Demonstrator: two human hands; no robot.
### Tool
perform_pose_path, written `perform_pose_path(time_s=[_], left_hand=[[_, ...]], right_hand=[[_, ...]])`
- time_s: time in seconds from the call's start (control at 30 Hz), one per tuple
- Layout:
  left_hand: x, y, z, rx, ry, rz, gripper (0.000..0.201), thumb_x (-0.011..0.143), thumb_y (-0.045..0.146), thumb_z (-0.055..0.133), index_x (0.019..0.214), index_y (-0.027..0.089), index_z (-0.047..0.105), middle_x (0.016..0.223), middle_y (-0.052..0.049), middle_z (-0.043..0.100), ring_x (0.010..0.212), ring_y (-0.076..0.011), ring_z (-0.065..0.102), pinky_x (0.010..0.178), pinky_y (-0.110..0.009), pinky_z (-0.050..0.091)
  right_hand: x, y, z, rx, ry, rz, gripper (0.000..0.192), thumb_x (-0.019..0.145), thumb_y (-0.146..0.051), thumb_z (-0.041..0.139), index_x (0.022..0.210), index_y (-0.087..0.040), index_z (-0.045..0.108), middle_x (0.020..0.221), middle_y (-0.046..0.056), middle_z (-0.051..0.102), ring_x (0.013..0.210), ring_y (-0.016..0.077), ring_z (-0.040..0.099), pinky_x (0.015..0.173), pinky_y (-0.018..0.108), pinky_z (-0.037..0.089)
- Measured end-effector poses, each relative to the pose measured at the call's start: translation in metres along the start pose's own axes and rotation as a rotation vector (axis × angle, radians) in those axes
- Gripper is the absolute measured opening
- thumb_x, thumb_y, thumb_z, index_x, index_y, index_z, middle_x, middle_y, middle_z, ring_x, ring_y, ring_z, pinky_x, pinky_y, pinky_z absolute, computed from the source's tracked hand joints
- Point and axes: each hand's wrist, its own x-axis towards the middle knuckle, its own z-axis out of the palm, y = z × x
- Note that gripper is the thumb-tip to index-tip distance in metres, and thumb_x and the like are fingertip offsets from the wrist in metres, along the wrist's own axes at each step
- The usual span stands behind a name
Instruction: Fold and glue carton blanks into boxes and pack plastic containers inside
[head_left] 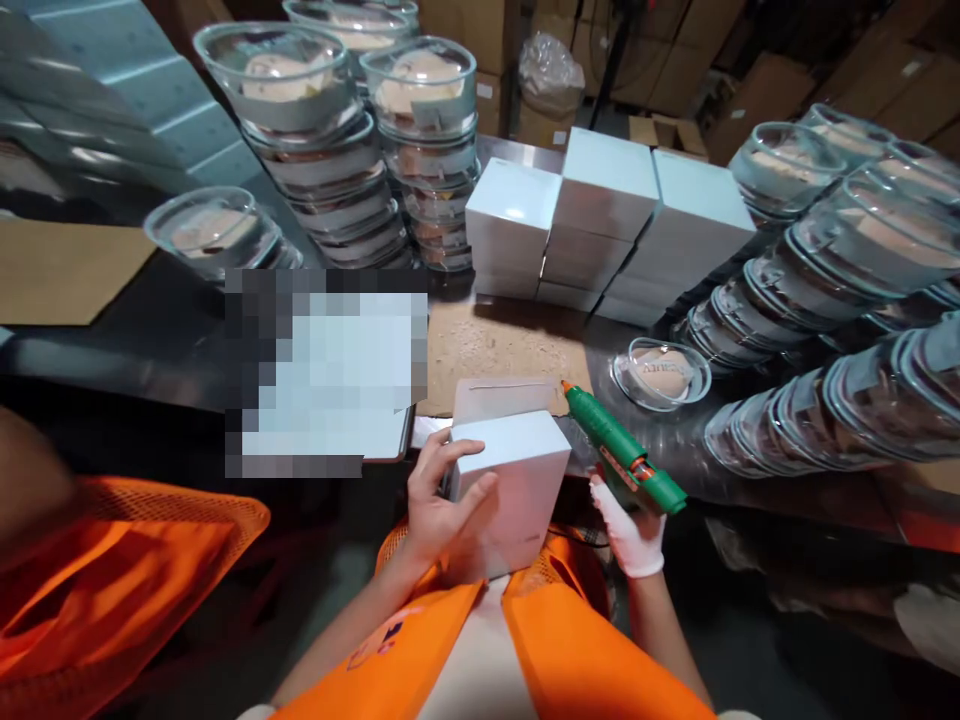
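My bare left hand (pixel 442 500) grips a white box (pixel 514 490) at its left side, with the thumb across the face towards me. The box stands against my body, and its top flap (pixel 506 398) is raised at the far side. In my right hand (pixel 628 530), which wears a white glove, is a green glue gun (pixel 624 448). Its orange tip points up and left, close to the raised flap's right end. Below the gun, part of the right hand's grip is hidden. Beyond the box lies a cardboard sheet (pixel 502 345) with specks scattered over it.
Stacked white boxes (pixel 607 215) stand behind the cardboard. Tall stacks of clear oval containers rise at left (pixel 322 170) and right (pixel 825 260). One container (pixel 661 374) sits alone near the gun. A person's orange vest (pixel 120 580) shows at left, beside a blurred-out patch (pixel 330 375).
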Motion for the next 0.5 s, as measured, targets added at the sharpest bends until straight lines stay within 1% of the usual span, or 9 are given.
perform_pose_path(time_s=[0.07, 0.1, 0.17, 0.2, 0.23, 0.3, 0.4, 0.47, 0.5], left_hand=[[0.000, -0.001, -0.004, 0.008, 0.020, -0.045, 0.026, 0.089, 0.044, 0.083, 0.107, 0.025, 0.079, 0.104, -0.006, 0.076, 0.118, -0.0257, 0.067, 0.099, -0.035, 0.054], [0.000, -0.001, -0.005, -0.001, 0.026, -0.073, 0.028, 0.089, 0.047, 0.082, 0.105, 0.025, 0.079, 0.105, -0.006, 0.075, 0.115, -0.0256, 0.068, 0.095, -0.034, 0.054], [0.000, -0.001, -0.007, -0.033, 0.029, -0.117, 0.031, 0.088, 0.051, 0.082, 0.104, 0.024, 0.079, 0.108, -0.007, 0.073, 0.108, -0.0240, 0.069, 0.086, -0.031, 0.055], [0.000, 0.000, -0.007, -0.046, 0.029, -0.130, 0.033, 0.087, 0.052, 0.082, 0.104, 0.024, 0.079, 0.108, -0.007, 0.072, 0.105, -0.0234, 0.069, 0.082, -0.030, 0.054], [0.001, 0.000, -0.007, -0.053, 0.032, -0.134, 0.034, 0.087, 0.054, 0.082, 0.104, 0.024, 0.079, 0.109, -0.007, 0.072, 0.105, -0.0232, 0.069, 0.081, -0.030, 0.054], [0.001, 0.001, -0.008, -0.053, 0.046, -0.126, 0.035, 0.086, 0.055, 0.082, 0.102, 0.024, 0.079, 0.107, -0.007, 0.072, 0.110, -0.0247, 0.068, 0.085, -0.031, 0.054], [0.001, 0.000, -0.010, -0.073, 0.073, -0.101, 0.034, 0.086, 0.054, 0.082, 0.101, 0.024, 0.078, 0.104, -0.006, 0.073, 0.113, -0.0254, 0.068, 0.090, -0.032, 0.054], [0.002, 0.000, -0.011, -0.093, 0.080, -0.104, 0.034, 0.086, 0.055, 0.082, 0.101, 0.024, 0.078, 0.105, -0.006, 0.073, 0.108, -0.0242, 0.069, 0.089, -0.032, 0.055], [0.003, 0.000, -0.011, -0.099, 0.076, -0.108, 0.036, 0.086, 0.056, 0.082, 0.101, 0.024, 0.078, 0.107, -0.006, 0.073, 0.106, -0.0239, 0.069, 0.088, -0.032, 0.055]], right_hand=[[0.011, -0.007, 0.004, 0.049, -0.015, 0.093, 0.042, 0.068, -0.051, 0.090, 0.088, -0.015, 0.082, 0.067, 0.006, 0.075, 0.053, 0.0181, 0.065, 0.052, 0.031, 0.058], [0.019, -0.011, 0.009, 0.078, -0.045, 0.161, 0.045, 0.068, -0.053, 0.089, 0.091, -0.014, 0.083, 0.060, 0.003, 0.070, 0.048, 0.0153, 0.059, 0.046, 0.028, 0.052], [0.037, -0.015, 0.022, 0.158, -0.137, 0.306, 0.055, 0.068, -0.058, 0.087, 0.097, -0.012, 0.084, 0.049, -0.001, 0.061, 0.041, 0.0114, 0.050, 0.039, 0.023, 0.040], [0.047, -0.015, 0.028, 0.202, -0.183, 0.381, 0.059, 0.067, -0.061, 0.085, 0.098, -0.011, 0.083, 0.048, -0.001, 0.060, 0.039, 0.0106, 0.047, 0.038, 0.022, 0.037], [0.058, -0.014, 0.033, 0.239, -0.222, 0.449, 0.061, 0.066, -0.064, 0.083, 0.096, -0.010, 0.083, 0.050, 0.001, 0.062, 0.039, 0.0107, 0.048, 0.038, 0.022, 0.036], [0.076, -0.011, 0.036, 0.224, -0.282, 0.520, 0.061, 0.069, -0.069, 0.077, 0.087, -0.011, 0.080, 0.058, 0.007, 0.070, 0.042, 0.0135, 0.054, 0.042, 0.025, 0.043], [0.093, -0.006, 0.023, -0.025, -0.251, 0.445, 0.056, 0.077, -0.071, 0.071, 0.069, -0.016, 0.074, 0.058, 0.010, 0.071, 0.047, 0.0192, 0.061, 0.047, 0.029, 0.047], [0.093, -0.010, 0.011, -0.219, -0.119, 0.306, 0.048, 0.076, -0.065, 0.077, 0.062, -0.019, 0.071, 0.055, 0.008, 0.068, 0.055, 0.0216, 0.065, 0.052, 0.029, 0.048], [0.090, -0.015, 0.007, -0.264, -0.033, 0.218, 0.043, 0.074, -0.061, 0.081, 0.064, -0.020, 0.072, 0.059, 0.008, 0.070, 0.062, 0.0226, 0.068, 0.057, 0.030, 0.050]])
